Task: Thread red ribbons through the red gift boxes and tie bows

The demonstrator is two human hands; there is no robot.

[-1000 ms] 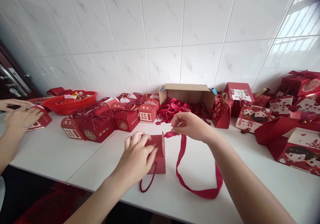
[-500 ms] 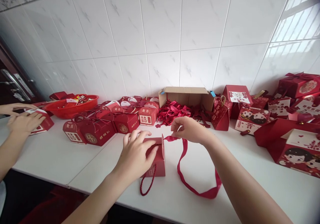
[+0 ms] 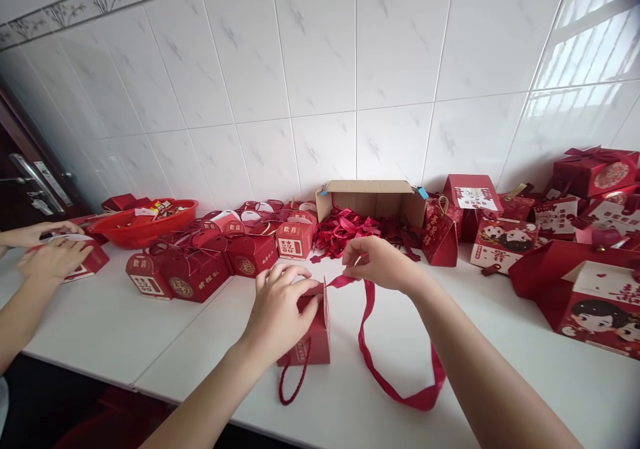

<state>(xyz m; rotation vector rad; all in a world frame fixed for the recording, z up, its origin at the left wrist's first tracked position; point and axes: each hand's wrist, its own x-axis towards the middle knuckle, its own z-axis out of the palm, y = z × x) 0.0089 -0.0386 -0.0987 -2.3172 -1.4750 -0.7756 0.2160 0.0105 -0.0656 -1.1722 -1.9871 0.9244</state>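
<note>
- Our left hand (image 3: 281,312) rests over the small red box (image 3: 319,342), fingers curved across its top; we cannot tell whether they grip it.
- Our right hand (image 3: 376,265) pinches the ribbon (image 3: 424,399) between thumb and fingers, one end reaching the box, the rest looping down.
- The box stands on the white table (image 3: 200,342), its cord handle (image 3: 287,403) toward us.

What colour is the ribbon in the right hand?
Deep red; the ribbon shows best in the head view.
</note>
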